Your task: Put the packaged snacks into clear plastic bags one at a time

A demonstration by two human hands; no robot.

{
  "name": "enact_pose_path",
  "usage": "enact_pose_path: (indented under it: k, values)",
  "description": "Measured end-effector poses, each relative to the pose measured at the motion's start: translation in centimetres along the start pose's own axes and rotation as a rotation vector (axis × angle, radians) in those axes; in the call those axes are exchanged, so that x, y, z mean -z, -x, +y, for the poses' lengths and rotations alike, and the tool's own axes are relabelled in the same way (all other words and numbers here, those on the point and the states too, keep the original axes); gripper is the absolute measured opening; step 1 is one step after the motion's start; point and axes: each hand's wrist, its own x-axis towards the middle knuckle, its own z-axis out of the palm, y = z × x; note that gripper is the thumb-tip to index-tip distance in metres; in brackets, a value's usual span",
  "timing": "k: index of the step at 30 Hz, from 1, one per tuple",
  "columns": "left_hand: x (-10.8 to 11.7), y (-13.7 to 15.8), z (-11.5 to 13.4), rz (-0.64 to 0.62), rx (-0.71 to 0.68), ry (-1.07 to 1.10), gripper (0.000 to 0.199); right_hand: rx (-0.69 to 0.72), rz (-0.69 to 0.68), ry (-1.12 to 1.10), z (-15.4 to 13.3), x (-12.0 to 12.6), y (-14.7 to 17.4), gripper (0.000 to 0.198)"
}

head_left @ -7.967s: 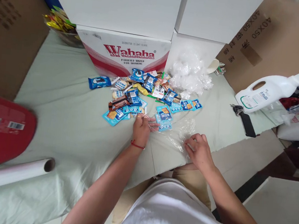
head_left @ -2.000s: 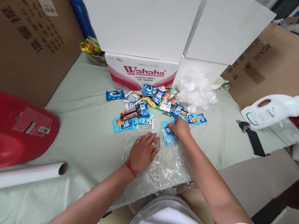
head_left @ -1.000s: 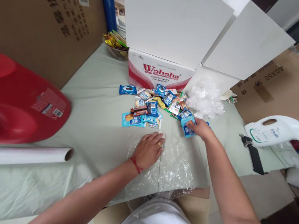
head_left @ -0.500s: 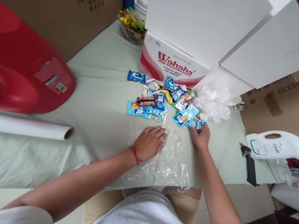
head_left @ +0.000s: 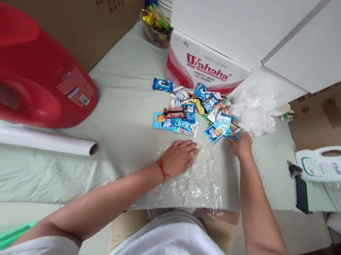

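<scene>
My left hand point(head_left: 180, 157), with a red string on its wrist and a ring on a finger, lies flat on a clear plastic bag point(head_left: 204, 183) near the table's front edge. My right hand point(head_left: 242, 145) is at the right end of a pile of small wrapped snacks. Its thumb and fingers close around the edge of a blue snack packet point(head_left: 234, 134), partly hidden by the hand. Nearby in the pile are a light blue packet point(head_left: 223, 123), a brown-wrapped snack point(head_left: 174, 112) and a dark blue packet point(head_left: 163, 85).
A Wahaba carton point(head_left: 207, 62) stands behind the snacks, beside crumpled clear plastic point(head_left: 254, 112). Left are a red jug point(head_left: 41, 77) and a white roll point(head_left: 35, 138). Right are a white bottle point(head_left: 331, 164) and a black-handled tool point(head_left: 300, 192). A bowl point(head_left: 155, 36) sits at the back.
My right hand has shifted slightly away from me and to the right along the pile's edge. The left hand stays flat on the plastic bag. The whole view has shifted a little.
</scene>
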Motion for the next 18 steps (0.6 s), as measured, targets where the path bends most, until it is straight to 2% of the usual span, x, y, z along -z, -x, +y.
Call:
enact_pose_path:
  k: [2,4,6,8,11,14,18]
  values:
    - [0.0,-0.1,-0.1,-0.002,-0.012,0.002,0.043,-0.014,0.1,-0.078,-1.0,1.5,1.1,0.047]
    - [0.0,-0.1,-0.1,-0.001,-0.011,0.004,0.043,0.094,0.102,-0.242,-3.9,2.0,2.4,0.04]
    - [0.2,0.0,-0.1,0.005,-0.009,-0.001,0.043,0.308,-0.054,-0.38,-8.1,1.6,3.6,0.035]
    - [0.4,-0.1,-0.1,0.006,-0.014,-0.013,0.042,0.488,-0.183,-0.407,-12.5,0.6,4.0,0.043]
    - [0.8,-0.2,-0.1,-0.007,-0.03,-0.016,0.039,0.478,-0.289,-0.344,-16.5,-0.4,3.4,0.062]
    - [0.8,-0.3,-0.2,-0.007,-0.045,0.002,0.043,0.433,-0.356,-0.229,-16.7,-0.1,2.7,0.066]
    - [0.1,-0.3,-0.4,0.009,-0.046,0.004,0.044,0.321,-0.342,-0.06,-14.1,1.2,2.0,0.055]
